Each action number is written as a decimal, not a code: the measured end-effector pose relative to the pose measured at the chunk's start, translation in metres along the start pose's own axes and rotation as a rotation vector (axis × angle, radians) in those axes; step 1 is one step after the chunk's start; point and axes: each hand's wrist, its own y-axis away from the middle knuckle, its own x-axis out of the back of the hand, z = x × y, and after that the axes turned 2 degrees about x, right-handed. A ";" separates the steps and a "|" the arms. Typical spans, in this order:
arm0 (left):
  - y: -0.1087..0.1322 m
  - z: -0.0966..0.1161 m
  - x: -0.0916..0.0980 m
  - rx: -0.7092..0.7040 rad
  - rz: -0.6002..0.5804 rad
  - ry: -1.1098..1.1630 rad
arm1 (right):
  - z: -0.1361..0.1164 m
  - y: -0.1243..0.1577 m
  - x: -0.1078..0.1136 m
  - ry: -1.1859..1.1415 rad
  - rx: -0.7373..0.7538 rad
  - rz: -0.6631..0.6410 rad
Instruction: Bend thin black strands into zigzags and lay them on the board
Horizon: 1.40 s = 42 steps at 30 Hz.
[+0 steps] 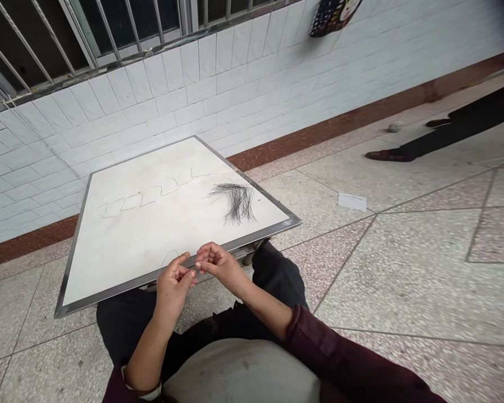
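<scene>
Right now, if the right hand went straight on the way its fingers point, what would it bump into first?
Most likely the left hand, just ahead of the right hand; whether the two touch is hard to tell.

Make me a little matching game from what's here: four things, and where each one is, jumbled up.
Things
1. dense tuft of dark strands
2. row of wavy thin strands
3. white rectangular scrap
4. right hand

Places
A. on the speckled floor
B. close beside the left hand, at the near edge of the table
C. on the white tabletop, toward its right edge
D. across the left and middle of the white tabletop

Pairs: 1-C, 2-D, 3-A, 4-B
</scene>
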 end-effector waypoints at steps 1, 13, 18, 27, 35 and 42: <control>0.000 -0.001 0.000 0.004 -0.003 -0.026 | 0.001 0.000 0.000 0.001 -0.003 0.005; -0.009 -0.017 0.006 0.127 0.015 -0.141 | 0.010 0.006 0.000 0.298 0.033 0.006; -0.011 -0.017 0.005 0.161 -0.014 -0.049 | 0.007 0.004 0.005 0.454 0.158 0.071; -0.004 -0.004 0.001 0.065 -0.014 -0.051 | -0.001 0.004 -0.008 0.076 -0.089 -0.136; -0.010 -0.012 -0.007 0.056 -0.073 -0.148 | 0.006 0.000 -0.012 -0.152 -0.261 -0.089; -0.008 -0.015 -0.003 0.091 -0.096 0.192 | 0.004 -0.003 0.000 -0.381 -0.305 0.040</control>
